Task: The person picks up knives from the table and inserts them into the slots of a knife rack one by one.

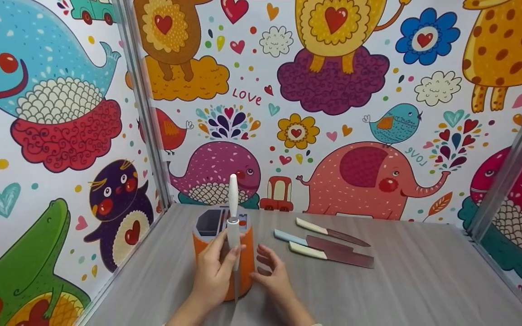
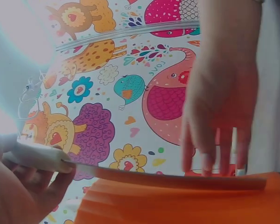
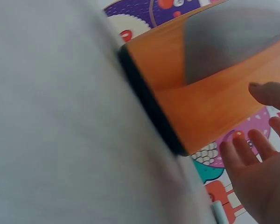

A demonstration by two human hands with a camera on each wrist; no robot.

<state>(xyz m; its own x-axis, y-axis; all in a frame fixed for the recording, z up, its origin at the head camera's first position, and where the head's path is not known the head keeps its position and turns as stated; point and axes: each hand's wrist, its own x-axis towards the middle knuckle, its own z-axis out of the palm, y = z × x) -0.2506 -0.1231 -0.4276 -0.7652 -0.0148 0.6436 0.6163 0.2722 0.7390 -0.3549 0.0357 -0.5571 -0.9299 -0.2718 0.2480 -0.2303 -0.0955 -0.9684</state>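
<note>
My left hand [image 1: 213, 267] grips the pale handle [image 2: 39, 156] of a kitchen knife, its broad, square-ended blade [image 3: 224, 46] pointing down in front of the orange knife block [image 1: 246, 267]. The head view shows that blade nearly edge-on. My right hand [image 1: 273, 270] is beside the block's right side, fingers loosely bent and empty, with the thumb tip close to the orange wall. From the block's top rises another white handle [image 1: 233, 194]; its lower part is hidden behind the held knife. A dark open compartment [image 1: 209, 222] shows at the block's top left.
Right of the block, three knives lie on the grey wood-grain table [image 1: 406, 280]: a slim cream-handled one [image 1: 333, 232], a blue-handled one [image 1: 313, 240] and a wide cream-handled one [image 1: 329, 256]. Printed cartoon panels [image 1: 356, 176] wall the table's back and sides.
</note>
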